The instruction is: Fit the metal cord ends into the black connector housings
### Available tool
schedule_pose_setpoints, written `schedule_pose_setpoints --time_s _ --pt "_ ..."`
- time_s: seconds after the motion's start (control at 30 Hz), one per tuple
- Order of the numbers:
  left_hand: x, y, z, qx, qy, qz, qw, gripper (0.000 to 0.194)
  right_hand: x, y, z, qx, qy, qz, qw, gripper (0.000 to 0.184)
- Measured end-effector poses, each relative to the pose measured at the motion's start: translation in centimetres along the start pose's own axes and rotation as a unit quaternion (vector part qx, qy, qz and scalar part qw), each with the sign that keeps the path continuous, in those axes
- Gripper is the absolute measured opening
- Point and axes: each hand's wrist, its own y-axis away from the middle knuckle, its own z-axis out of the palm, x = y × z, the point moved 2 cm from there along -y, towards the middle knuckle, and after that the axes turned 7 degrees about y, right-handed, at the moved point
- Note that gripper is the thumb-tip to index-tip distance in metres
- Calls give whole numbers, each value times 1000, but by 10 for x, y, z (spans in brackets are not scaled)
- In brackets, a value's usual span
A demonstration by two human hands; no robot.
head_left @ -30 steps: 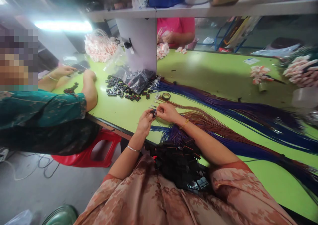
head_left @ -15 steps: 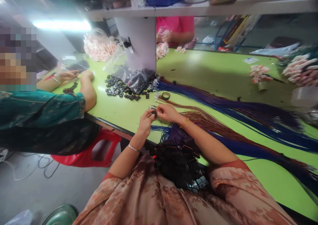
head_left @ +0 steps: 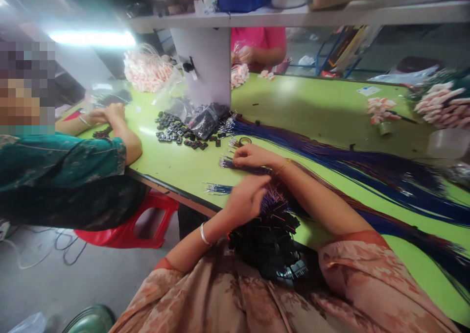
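Note:
My left hand (head_left: 246, 200), slightly blurred, is curled above a heap of black connector housings with wires (head_left: 262, 237) at my lap. Anything inside its fingers is hidden. My right hand (head_left: 253, 155) has its fingertips pinched together at the metal-tipped ends of a dark wire bundle (head_left: 226, 162). What lies between those fingertips does not show. Nearer me is a bundle of blue wires (head_left: 218, 189) with bare metal tips. A roll of tape (head_left: 245, 140) sits just behind my right hand, partly covered by it.
Small black housings (head_left: 176, 130) lie loose beside a plastic bag (head_left: 207, 120) on the green table (head_left: 179, 166). Long blue and brown wires (head_left: 330, 152) stretch right. A co-worker's arm (head_left: 127, 139) rests at left; another person (head_left: 262, 46) is behind the upright panel (head_left: 203, 68).
My hands were together on a small black housing and have separated. My left hand moved right and toward me; my right hand shifted slightly away to the wire tips. The left co-worker's hands came together.

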Motion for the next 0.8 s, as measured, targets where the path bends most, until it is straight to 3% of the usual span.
schedule_pose_setpoints --time_s 0.07,0.13,0.23,0.3,0.37,0.43,0.5,0.57,0.67,0.8 --pt "14 4 20 -163 -21 68 984 38 -17 -6 9 -53 35 -33 997 20" --pt "22 9 33 -229 -49 117 965 50 -33 -12 26 -100 79 -48 991 16" --pt "25 12 32 -199 -80 189 958 58 -46 -18 51 -113 165 8 980 16" --pt "19 11 15 -144 -87 213 962 49 -48 -17 64 -112 197 35 973 15" --pt "-1 7 -13 -57 -101 170 979 34 -48 -14 72 -106 207 37 972 16" --pt "-37 -1 -47 58 -138 59 987 28 -47 -10 75 -94 212 29 972 21" --pt "-81 -11 -81 135 -198 -69 968 30 -46 -6 75 -82 219 23 972 24" --pt "-125 -22 -106 146 -246 -160 945 32 -45 -3 74 -73 227 10 971 24" --pt "-172 -35 -124 119 -287 -230 922 36 -43 -1 74 -61 232 -10 971 24" --pt "-191 -42 -125 120 -282 -244 920 28 -34 2 72 -25 193 9 981 20"
